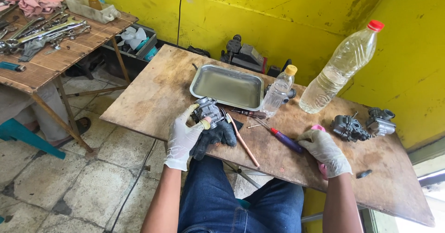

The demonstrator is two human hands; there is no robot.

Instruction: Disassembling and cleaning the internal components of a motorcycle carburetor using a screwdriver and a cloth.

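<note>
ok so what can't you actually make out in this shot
Head view only:
- The pink thing under the right hand: mostly covered by the glove, so its kind is unclear.
- The underside of the carburetor held by the left hand: hidden by fingers and the dark cloth.
- The tools on the side table: too small and cut off by the left edge.
- The small dark bit near the table edge: too small to identify.

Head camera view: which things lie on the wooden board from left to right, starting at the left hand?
left hand → carburetor → pink stick → small bottle → right hand → two more carburetors
</note>
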